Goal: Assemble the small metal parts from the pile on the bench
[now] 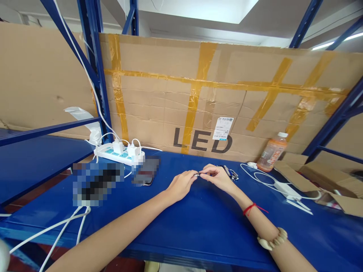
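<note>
My left hand (183, 184) and my right hand (217, 175) meet over the middle of the blue shelf (198, 223). Both pinch a small silvery metal piece (197, 174) between their fingertips; it is too small to name. Just right of my right hand lies a small bunch of metal parts (231, 173) on the shelf. A red string and a bead bracelet sit on my right wrist.
A white power strip (119, 154) with plugged chargers stands at the back left, with white cables running off the front left. An orange drink bottle (273, 151), a white charger with cable (286, 187) and an open cardboard box (320, 181) lie at right. Taped cardboard marked LED forms the back wall.
</note>
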`<act>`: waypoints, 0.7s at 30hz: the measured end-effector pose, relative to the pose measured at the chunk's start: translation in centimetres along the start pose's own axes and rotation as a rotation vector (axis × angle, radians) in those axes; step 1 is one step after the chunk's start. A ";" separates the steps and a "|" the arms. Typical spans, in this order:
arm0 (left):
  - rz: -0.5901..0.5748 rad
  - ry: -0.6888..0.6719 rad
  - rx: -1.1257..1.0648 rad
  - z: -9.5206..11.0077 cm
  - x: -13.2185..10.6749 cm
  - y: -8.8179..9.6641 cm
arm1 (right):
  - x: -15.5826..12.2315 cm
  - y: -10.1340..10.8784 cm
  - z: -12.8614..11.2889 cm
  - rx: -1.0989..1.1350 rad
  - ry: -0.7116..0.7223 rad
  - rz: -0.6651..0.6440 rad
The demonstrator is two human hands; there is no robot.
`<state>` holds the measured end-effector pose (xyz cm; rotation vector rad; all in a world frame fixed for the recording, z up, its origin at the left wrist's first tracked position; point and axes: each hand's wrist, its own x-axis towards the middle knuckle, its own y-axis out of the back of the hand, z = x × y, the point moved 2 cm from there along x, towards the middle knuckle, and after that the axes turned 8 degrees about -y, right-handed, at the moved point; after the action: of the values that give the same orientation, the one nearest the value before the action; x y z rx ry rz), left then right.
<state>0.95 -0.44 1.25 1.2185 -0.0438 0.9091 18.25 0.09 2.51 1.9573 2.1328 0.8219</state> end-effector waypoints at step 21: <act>-0.028 0.072 0.138 -0.2 0.0 -0.6 | 0.0 -0.5 0.1 -0.030 -0.097 -0.096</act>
<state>1.22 -0.24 0.73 1.3104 0.0949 0.9424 17.88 0.11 2.23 1.8245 2.1274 0.7232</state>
